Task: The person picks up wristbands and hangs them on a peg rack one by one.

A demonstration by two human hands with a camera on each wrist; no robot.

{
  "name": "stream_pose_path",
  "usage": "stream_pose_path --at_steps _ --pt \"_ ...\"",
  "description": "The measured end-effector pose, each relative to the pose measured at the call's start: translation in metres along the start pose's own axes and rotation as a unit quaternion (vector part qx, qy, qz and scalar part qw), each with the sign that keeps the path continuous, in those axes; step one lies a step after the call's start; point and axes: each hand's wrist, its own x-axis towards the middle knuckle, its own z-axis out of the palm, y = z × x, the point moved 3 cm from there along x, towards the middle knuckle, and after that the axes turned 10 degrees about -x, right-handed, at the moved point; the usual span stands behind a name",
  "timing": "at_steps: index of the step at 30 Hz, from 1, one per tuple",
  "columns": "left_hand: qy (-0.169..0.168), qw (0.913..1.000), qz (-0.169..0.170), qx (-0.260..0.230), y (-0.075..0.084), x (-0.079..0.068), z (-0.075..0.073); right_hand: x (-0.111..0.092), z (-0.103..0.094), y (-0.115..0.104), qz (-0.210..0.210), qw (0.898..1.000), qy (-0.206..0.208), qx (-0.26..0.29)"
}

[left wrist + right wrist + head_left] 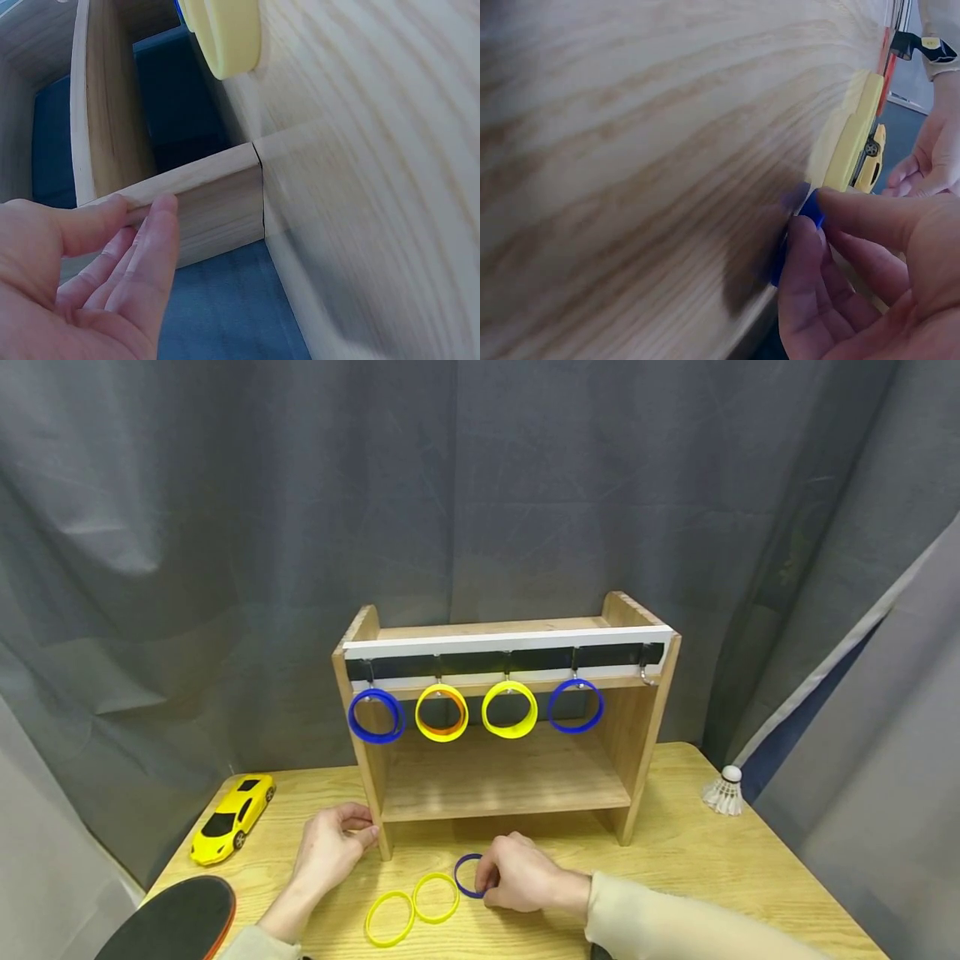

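On the wooden table my right hand (525, 872) pinches a blue ring (810, 211) between thumb and fingertips; the ring still touches the tabletop. Just left of it lie two yellow rings, a nearer one (386, 944) and a farther one (435, 920). My left hand (333, 843) grips the lower left side panel of a wooden rack (502, 777), thumb on one face and fingers on the other. Along the rack's front, blue rings hang at the left (378, 739) and right (575, 729), with yellow rings between them. Orange shows inside one yellow ring (442, 737).
At the rack's far right end a bare metal hook (647, 677) sticks out. A yellow toy car (234, 818) stands at the table's left. Nearer is a dark round paddle (168, 918) with a red edge. A shuttlecock (724, 792) stands at the right edge.
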Motion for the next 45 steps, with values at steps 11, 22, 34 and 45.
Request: stream_pose_path --at_steps 11,22,34,45 --pt "-0.001 1.0 -0.004 -0.003 0.001 0.0 0.001 -0.004 0.0 0.002 0.01 1.0 0.002 0.004" --pt "0.002 1.0 -0.001 0.0 0.001 -0.001 0.001 -0.012 -0.016 0.002 0.045 0.996 0.036 0.071" --pt "0.001 1.0 0.001 -0.001 0.002 -0.001 0.001 -0.022 -0.035 -0.001 0.056 0.985 0.049 0.153" --pt "0.002 1.0 0.001 0.006 0.001 -0.001 0.001 -0.041 -0.056 -0.009 0.012 0.986 0.111 0.124"
